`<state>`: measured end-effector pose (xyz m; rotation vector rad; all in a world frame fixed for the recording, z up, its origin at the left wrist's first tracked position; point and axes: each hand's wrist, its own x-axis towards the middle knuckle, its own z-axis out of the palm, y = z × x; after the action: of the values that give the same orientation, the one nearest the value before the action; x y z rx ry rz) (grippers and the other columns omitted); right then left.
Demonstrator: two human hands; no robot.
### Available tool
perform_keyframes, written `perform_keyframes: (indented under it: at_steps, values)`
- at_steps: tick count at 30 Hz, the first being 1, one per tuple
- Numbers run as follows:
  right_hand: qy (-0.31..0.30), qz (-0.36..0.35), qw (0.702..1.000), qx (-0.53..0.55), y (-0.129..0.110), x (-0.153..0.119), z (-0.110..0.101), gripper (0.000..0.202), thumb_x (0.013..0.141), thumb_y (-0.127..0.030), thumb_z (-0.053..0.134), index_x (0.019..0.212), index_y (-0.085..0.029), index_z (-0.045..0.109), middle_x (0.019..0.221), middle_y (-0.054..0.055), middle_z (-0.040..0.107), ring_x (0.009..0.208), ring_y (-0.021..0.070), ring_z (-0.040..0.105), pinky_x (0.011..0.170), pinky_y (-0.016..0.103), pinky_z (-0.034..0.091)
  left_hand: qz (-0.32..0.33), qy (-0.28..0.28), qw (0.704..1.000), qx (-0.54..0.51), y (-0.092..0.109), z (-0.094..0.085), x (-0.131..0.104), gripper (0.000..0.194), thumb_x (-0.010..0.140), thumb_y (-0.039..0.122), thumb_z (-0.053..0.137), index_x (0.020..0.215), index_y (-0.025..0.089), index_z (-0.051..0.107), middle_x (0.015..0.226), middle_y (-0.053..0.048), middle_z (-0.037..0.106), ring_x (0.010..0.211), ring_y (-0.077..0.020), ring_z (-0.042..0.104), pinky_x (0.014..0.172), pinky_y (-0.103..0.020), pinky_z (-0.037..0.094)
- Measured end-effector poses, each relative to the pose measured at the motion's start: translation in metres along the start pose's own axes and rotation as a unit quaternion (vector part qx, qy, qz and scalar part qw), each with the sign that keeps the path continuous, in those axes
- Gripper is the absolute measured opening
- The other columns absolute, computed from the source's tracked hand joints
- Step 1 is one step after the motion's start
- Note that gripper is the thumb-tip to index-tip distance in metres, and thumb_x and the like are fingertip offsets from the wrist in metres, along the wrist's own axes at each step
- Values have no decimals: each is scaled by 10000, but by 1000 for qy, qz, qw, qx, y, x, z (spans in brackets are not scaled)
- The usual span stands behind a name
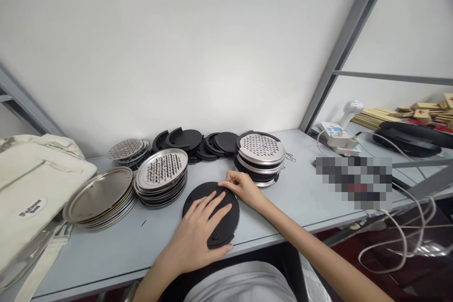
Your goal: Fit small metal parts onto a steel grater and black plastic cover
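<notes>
A round black plastic disc lies on the grey table just in front of me. My left hand rests flat over it, fingers spread, with the thumb along its near edge. At the disc's upper right rim, my right hand is closed in a pinch. What sits between those fingertips is hidden; a tiny metallic bit shows just below them. Behind my right hand stands a stack of round metal graters in black holders, with small ball chains or rings at its right side. Left of the disc is a stack of round graters.
Round metal plates are piled further left, beside a cream bag. Perforated discs and black plastic discs and holders lie along the wall. White cables, a small white fan and wooden pieces are at right.
</notes>
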<state>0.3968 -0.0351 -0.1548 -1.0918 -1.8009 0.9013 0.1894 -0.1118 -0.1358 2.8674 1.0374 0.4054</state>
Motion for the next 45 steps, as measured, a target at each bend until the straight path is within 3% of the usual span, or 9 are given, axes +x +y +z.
perform_keyframes:
  at_steps: [9, 15, 30, 45]
  values:
    - [17, -17, 998, -51, -7, -19, -2, 211, 928, -333, 509, 819, -175, 596, 637, -29, 532, 594, 117, 466, 564, 226, 349, 0, 4, 1000, -7, 0, -1, 0, 740, 781, 434, 661, 1437, 267, 359, 1538, -38, 283, 1384, -307, 294, 1101, -489, 313]
    - [25, -40, 995, -92, -8, -27, -4, 178, 939, -249, 471, 946, -168, 629, 721, -1, 581, 651, 134, 528, 611, 241, 388, 1, 6, 1000, -9, 2, -2, 1, 741, 775, 419, 666, 1435, 264, 365, 1536, -43, 285, 1381, -309, 300, 1098, -485, 318]
    - [14, -66, 992, -108, -7, -29, -6, 221, 960, -235, 444, 1045, -177, 639, 821, 36, 633, 722, 153, 576, 653, 256, 421, -14, 4, 1000, -4, 4, -2, 1, 735, 763, 410, 669, 1423, 265, 380, 1535, -31, 289, 1381, -304, 297, 1099, -470, 315]
    - [-1, -84, 992, -92, -11, -26, -8, 216, 962, -215, 455, 1010, -195, 664, 930, 56, 685, 883, 185, 624, 788, 287, 469, -3, 26, 1000, -1, 2, 2, 1, 723, 754, 404, 681, 1408, 264, 404, 1518, -54, 324, 1361, -315, 331, 1089, -483, 320]
